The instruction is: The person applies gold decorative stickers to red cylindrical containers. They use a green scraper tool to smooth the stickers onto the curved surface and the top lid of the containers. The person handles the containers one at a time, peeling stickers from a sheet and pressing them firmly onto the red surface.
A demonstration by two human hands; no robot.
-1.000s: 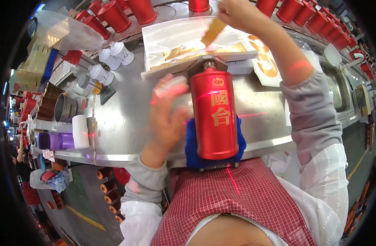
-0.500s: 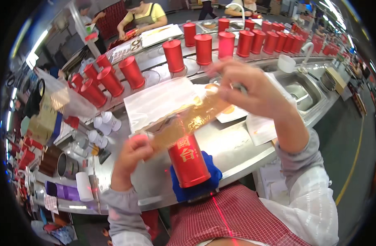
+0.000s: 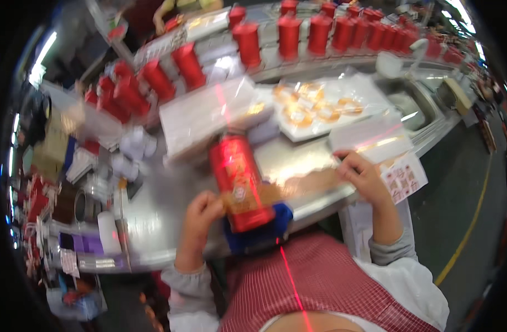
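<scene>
A red cylindrical bottle [image 3: 231, 160] with gold markings leans on a blue cloth [image 3: 259, 229] at the counter's near edge. Across its lower part runs a long gold see-through strip [image 3: 311, 183], stretched between my two hands. My left hand [image 3: 201, 218] is closed on the strip's left end, close beside the bottle. Off to the right, my right hand [image 3: 364, 174] pinches the other end. Motion blur hides whether the strip presses flat against the bottle.
Behind the bottle lies a stack of white sheets [image 3: 201, 119]. Right of it, a white sheet [image 3: 369, 97] bears several orange-gold labels [image 3: 306, 105]. A sink [image 3: 416, 108] is farther right. Red bottles [image 3: 289, 36] line the back. A printed card [image 3: 404, 177] juts over the right edge.
Both hands have lowered the gold strip from the bottle's upper part to its lower part. My right hand has come down and nearer, uncovering the labels. The whole view has shifted.
</scene>
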